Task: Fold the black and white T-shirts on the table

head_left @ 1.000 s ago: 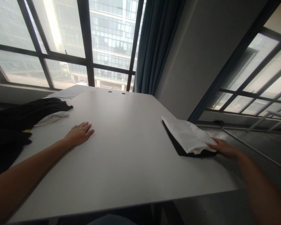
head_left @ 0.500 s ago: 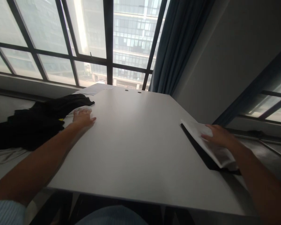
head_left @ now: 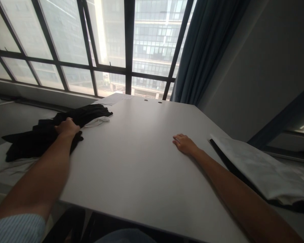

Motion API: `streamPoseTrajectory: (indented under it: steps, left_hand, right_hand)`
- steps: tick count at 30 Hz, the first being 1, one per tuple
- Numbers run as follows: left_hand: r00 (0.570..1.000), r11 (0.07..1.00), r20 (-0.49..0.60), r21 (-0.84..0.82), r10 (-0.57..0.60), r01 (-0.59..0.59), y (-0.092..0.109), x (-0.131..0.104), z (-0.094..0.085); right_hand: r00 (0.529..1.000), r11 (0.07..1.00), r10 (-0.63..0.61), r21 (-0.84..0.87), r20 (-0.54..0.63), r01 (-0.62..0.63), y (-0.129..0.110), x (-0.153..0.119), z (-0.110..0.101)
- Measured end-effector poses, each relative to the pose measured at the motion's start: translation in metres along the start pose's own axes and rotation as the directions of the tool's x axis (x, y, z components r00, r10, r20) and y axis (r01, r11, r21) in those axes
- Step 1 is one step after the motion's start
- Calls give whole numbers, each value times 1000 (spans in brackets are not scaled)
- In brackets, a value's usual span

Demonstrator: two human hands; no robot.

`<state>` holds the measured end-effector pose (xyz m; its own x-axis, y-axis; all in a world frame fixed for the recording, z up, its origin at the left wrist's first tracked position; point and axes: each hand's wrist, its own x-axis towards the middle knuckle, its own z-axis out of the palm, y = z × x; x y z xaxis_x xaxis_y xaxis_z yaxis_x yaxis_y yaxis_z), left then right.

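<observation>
On the left, my left hand [head_left: 67,127] is closed on a heap of black cloth [head_left: 87,114] at the side of the white table [head_left: 139,162]. A small white crumpled item [head_left: 98,121] lies just right of that cloth. My right hand [head_left: 184,143] is over the middle right of the table, its fingers slightly curled and apart, with nothing seen in them. Farther right, a whitish sheet or bag [head_left: 258,165] lies over something black [head_left: 221,153] at the table's right side.
White papers [head_left: 111,99] lie at the far left corner of the table. Beyond the table are a window with black frames and a blue curtain [head_left: 195,50]. Two small dark discs [head_left: 146,100] show near the far edge.
My left hand has left the white crumpled item and taken hold of the black cloth. My right hand has let go of the whitish sheet and moved left. The view has shifted slightly.
</observation>
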<state>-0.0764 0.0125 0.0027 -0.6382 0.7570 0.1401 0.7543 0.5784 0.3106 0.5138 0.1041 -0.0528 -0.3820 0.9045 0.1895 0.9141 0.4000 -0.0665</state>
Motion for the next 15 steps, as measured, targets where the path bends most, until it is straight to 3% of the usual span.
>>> streamPoseTrajectory:
  steps: [3, 6, 9, 12, 15]
  left_hand:
    - [1000, 999, 11, -50, -1, 1, 0, -4, -5]
    - [999, 993, -27, -118, -33, 30, 3, -12, -11]
    - [976, 984, -218, -176, 2, -41, 12, -22, -16]
    - [890, 967, -455, -218, 20, -133, 26, -26, -18]
    - [848, 958, -529, -258, -31, -126, 41, -23, -16]
  right_hand:
    - [995, 998, 36, 60, -90, -30, 2, -7, 4]
    - [994, 995, 35, 92, -106, -26, 1, -10, 6]
    - [992, 995, 51, 97, -119, -39, -2, -10, 6]
    - [990, 994, 59, 94, -127, -47, -4, -9, 4]
    - [989, 995, 59, 85, -132, -48, -4, -9, 5]
